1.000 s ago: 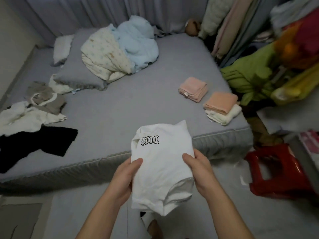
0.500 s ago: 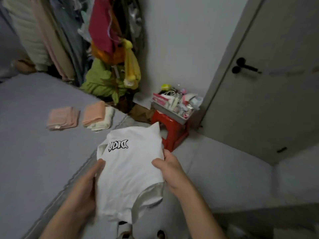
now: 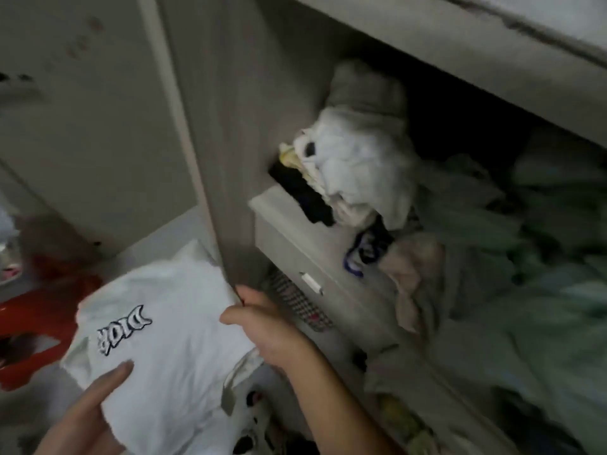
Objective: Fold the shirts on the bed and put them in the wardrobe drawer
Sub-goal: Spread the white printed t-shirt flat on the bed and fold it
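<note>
A folded white shirt (image 3: 164, 349) with black lettering is held low in the frame, in front of the wardrobe. My left hand (image 3: 88, 408) grips its near left edge, thumb lying on top. My right hand (image 3: 262, 323) holds its right edge, thumb over the cloth, close to the wardrobe's upright panel. An open wardrobe drawer (image 3: 295, 244) sits just right of that hand, its pale front bearing a small white handle. Crumpled white and dark clothes (image 3: 348, 165) spill over its top.
The grey wardrobe side panel (image 3: 230, 133) stands between the shirt and the drawer. A shelf edge (image 3: 427, 50) runs above. Heaped greenish and beige garments (image 3: 492, 274) fill the right. A red stool (image 3: 36, 320) stands at the left, before a pale door.
The view has swung from the bed, past the door and stool, to the wardrobe. The folded shirt stayed in both hands and now sits beside the open drawer.
</note>
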Demonstrator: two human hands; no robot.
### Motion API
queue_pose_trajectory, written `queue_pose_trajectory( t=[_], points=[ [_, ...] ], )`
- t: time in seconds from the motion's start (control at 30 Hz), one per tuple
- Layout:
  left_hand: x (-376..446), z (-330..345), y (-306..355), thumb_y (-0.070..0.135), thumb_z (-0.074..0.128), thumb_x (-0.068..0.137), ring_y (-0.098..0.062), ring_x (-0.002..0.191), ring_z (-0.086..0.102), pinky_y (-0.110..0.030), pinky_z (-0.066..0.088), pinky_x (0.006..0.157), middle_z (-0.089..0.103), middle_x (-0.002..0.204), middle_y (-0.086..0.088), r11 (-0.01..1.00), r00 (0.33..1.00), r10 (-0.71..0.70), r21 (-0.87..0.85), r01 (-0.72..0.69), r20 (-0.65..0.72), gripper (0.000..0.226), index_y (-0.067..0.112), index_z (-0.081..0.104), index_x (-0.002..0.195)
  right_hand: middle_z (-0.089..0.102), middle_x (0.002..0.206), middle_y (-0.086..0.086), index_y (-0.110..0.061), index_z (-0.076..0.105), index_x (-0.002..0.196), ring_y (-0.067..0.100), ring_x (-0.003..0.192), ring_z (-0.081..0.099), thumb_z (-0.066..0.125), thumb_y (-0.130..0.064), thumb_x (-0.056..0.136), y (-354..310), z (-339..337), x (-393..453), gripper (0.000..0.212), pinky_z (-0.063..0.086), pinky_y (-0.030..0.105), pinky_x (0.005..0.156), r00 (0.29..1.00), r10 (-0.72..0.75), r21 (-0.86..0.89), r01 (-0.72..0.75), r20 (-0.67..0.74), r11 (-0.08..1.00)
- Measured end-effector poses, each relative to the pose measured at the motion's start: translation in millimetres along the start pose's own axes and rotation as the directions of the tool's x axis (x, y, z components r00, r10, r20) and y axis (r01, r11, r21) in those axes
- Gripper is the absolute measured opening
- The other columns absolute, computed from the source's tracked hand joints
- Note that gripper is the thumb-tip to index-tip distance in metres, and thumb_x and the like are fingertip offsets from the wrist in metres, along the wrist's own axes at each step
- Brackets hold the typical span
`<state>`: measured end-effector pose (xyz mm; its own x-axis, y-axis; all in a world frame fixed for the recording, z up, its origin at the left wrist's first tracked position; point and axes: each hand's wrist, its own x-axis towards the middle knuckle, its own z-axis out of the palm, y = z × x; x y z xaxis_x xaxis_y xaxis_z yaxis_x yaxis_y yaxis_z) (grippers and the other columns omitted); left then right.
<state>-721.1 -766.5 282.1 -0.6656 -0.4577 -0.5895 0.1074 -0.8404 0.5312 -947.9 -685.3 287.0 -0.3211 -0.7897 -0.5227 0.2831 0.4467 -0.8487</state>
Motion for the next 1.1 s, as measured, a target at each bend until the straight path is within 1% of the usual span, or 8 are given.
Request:
queue_pose_trajectory(
  t=[0.03, 0.17, 0.27, 0.43, 0.6, 0.73, 0.87, 1.1],
  points=[
    [1, 13, -2, 0.027, -0.007, 0.104, -0.037, 0.142, -0.005, -0.055, -0.003, 0.119, -0.002, 0.156, -0.018, 0.998, 0.999, 0.021, 0.059, -0.022, 0.026, 0.047, -0.001, -0.003, 0.142, 0.07, 0.116, 0.006, -0.021, 0.067, 0.112, 0.028, 0.109, 0.066, 0.062, -0.025, 0.064, 9, -11, -13, 0.049, 0.051, 0.046, 0.098, 0.998, 0.004, 0.053, -0.001, -0.064, 0.999],
    [27, 28, -36, 0.008, 0.048, 0.088, -0.037, 0.107, 0.066, -0.054, 0.058, 0.079, 0.065, 0.125, -0.019, 0.953, 0.981, -0.153, 0.281, 0.113, 0.123, 0.04, 0.008, 0.066, 0.124, 0.071, 0.114, -0.001, -0.031, 0.069, 0.109, 0.023, 0.107, 0.067, 0.063, -0.027, 0.064, 50, -47, -63, 0.046, 0.051, 0.049, 0.1, 0.962, 0.026, 0.201, 0.031, -0.273, 0.979],
    [31, 40, -73, 0.009, 0.054, 0.082, -0.037, 0.093, 0.071, -0.044, 0.061, 0.067, 0.07, 0.113, -0.022, 0.925, 0.974, -0.197, 0.35, 0.148, 0.109, 0.041, 0.003, 0.064, 0.122, 0.072, 0.113, -0.004, -0.034, 0.07, 0.111, 0.019, 0.103, 0.068, 0.066, -0.035, 0.063, 86, -65, -104, 0.048, 0.055, 0.042, 0.092, 0.926, 0.048, 0.251, 0.052, -0.375, 0.967],
    [26, 60, -134, 0.005, 0.055, 0.085, -0.041, 0.111, 0.064, -0.047, 0.059, 0.077, 0.064, 0.127, -0.021, 0.917, 0.95, -0.247, 0.362, 0.167, 0.188, 0.046, 0.011, 0.059, 0.13, 0.067, 0.092, 0.012, 0.0, 0.064, 0.1, 0.026, 0.079, 0.06, 0.065, -0.034, 0.086, 150, -108, -164, 0.036, 0.046, 0.028, 0.066, 0.848, 0.174, 0.485, 0.108, -0.501, 0.868],
    [26, 72, -168, 0.007, 0.059, 0.085, -0.04, 0.113, 0.063, -0.049, 0.057, 0.079, 0.063, 0.129, -0.018, 0.904, 0.944, -0.284, 0.376, 0.204, 0.169, 0.046, 0.015, 0.06, 0.13, 0.049, 0.056, 0.002, -0.013, 0.048, 0.076, 0.015, 0.04, 0.044, 0.045, -0.013, 0.101, 211, -166, -204, 0.025, 0.039, 0.024, 0.042, 0.575, 0.496, 0.759, 0.511, -0.651, 0.404],
    [18, 80, -182, 0.01, 0.061, 0.084, -0.041, 0.114, 0.062, -0.049, 0.057, 0.079, 0.06, 0.132, -0.021, 0.891, 0.925, -0.344, 0.368, 0.267, 0.161, 0.051, 0.012, 0.057, 0.134, 0.031, 0.05, 0.0, -0.019, 0.029, 0.066, 0.012, 0.035, 0.026, 0.041, -0.001, 0.095, 227, -190, -212, 0.036, 0.02, 0.02, 0.037, 0.518, 0.509, 0.72, 0.58, -0.687, 0.381],
    [4, 88, -194, 0.013, 0.067, 0.078, -0.041, 0.116, 0.061, -0.049, 0.056, 0.081, 0.061, 0.133, -0.018, 0.863, 0.904, -0.378, 0.429, 0.265, 0.201, 0.061, 0.013, 0.052, 0.137, 0.06, 0.063, -0.003, -0.015, 0.055, 0.081, 0.014, 0.057, 0.056, 0.053, -0.011, 0.097, 238, -183, -211, 0.017, 0.047, 0.025, 0.051, 0.498, 0.507, 0.706, 0.573, -0.703, 0.417],
    [-25, 82, -192, 0.012, 0.067, 0.078, -0.041, 0.117, 0.06, -0.048, 0.056, 0.082, 0.059, 0.134, -0.02, 0.85, 0.885, -0.404, 0.453, 0.271, 0.23, 0.059, 0.013, 0.055, 0.136, 0.059, 0.055, 0.002, -0.011, 0.058, 0.085, 0.01, 0.04, 0.054, 0.052, -0.006, 0.096, 244, -179, -221, 0.013, 0.046, 0.02, 0.042, 0.48, 0.509, 0.694, 0.581, -0.714, 0.425]
  ],
)
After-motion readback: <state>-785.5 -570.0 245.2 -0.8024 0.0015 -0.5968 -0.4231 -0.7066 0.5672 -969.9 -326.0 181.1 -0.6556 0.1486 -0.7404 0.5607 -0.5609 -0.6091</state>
